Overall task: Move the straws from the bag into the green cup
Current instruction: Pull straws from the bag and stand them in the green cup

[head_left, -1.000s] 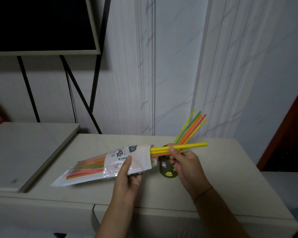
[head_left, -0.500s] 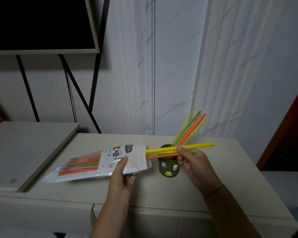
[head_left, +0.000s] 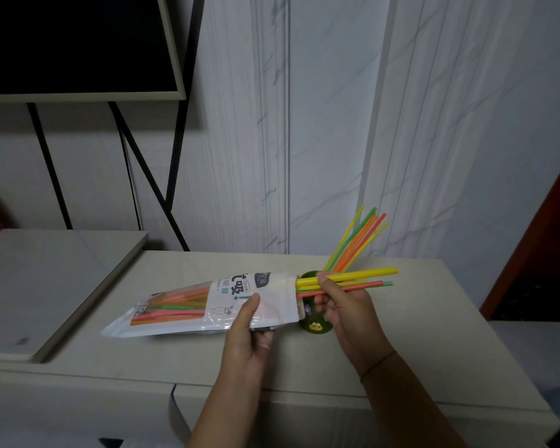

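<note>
— So, from the head camera, what does each hand hold?
— Left hand [head_left: 246, 331] grips the straw bag [head_left: 207, 305] just above the desk [head_left: 417, 350]. Right hand [head_left: 343, 305] pinches several straws [head_left: 362, 281] poking from the bag's mouth.
— And the green cup [head_left: 314, 324]?
— On the desk behind the right hand, with a fan of straws [head_left: 356, 240] leaning in it.

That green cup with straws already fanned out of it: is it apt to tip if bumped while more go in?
Probably. The cup looks small and narrow, and the straws in it stand far above its rim, all leaning right, so it is likely top-heavy that way. It seems light, so a nudge from the right hand or the bag might slide or topple it.
</note>
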A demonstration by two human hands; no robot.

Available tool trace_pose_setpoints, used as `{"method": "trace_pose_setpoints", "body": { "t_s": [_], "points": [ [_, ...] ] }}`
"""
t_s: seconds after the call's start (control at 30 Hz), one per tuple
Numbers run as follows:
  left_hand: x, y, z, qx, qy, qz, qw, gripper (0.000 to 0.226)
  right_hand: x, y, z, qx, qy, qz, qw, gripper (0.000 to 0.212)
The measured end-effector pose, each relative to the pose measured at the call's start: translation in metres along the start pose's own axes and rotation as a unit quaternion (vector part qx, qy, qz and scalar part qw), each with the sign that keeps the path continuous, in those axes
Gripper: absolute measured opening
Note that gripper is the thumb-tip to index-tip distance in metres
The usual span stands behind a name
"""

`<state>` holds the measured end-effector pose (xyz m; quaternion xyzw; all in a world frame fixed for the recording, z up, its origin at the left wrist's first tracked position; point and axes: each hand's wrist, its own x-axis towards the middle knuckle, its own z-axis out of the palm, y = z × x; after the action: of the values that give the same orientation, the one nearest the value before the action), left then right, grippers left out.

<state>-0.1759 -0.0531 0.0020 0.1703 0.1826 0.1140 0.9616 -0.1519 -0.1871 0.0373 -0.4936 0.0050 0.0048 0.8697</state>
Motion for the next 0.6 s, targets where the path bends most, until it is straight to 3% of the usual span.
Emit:
{"method": "trace_pose_setpoints", "body": {
  "t_s": [0.6],
  "points": [
    [0.009, 0.023, -0.005, -0.008, 0.032, 0.02, 0.999, 0.036, 0.009, -0.015, -0.023, -0.049, 0.019, -0.026, 0.998, 0.011]
  ]
}}
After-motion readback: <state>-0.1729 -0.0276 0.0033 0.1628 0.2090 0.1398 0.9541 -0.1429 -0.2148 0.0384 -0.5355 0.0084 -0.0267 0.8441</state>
